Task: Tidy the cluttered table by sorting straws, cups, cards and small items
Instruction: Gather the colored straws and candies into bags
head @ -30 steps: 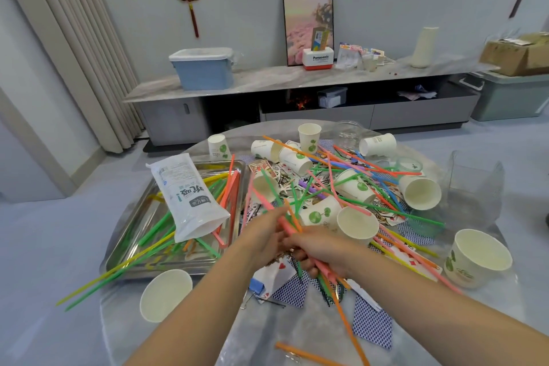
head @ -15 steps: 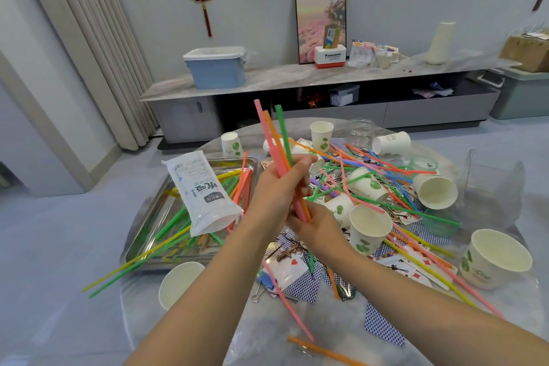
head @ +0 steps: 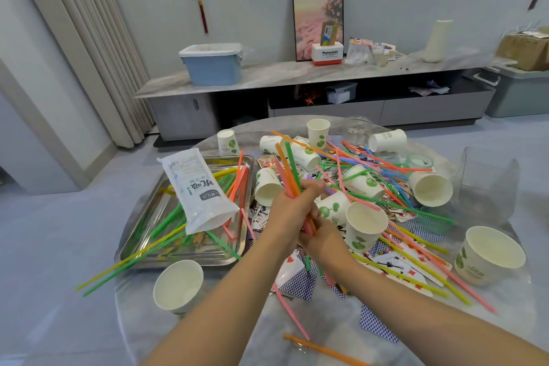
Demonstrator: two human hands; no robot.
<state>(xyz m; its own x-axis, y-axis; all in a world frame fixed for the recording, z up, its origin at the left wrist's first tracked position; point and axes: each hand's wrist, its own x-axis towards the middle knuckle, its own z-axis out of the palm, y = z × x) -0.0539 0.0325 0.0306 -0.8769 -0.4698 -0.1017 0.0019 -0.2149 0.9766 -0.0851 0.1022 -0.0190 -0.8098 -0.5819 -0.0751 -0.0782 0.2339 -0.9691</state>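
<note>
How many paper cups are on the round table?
12. Five cups along the far edge; five in the middle clutter; one cup front left; one larger cup at right. Others may be hidden.

straws (head: 375,199) multicoloured | cups (head: 366,224) white, green leaf print | tray (head: 142,229) silver

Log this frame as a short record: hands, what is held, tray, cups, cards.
left hand: grips bundle of straws
right hand: holds the bundle's lower end
metal tray: holds loose straws and a white pouch
paper cups: scattered, some upright, some tipped
playing cards: spread under the straws
</note>
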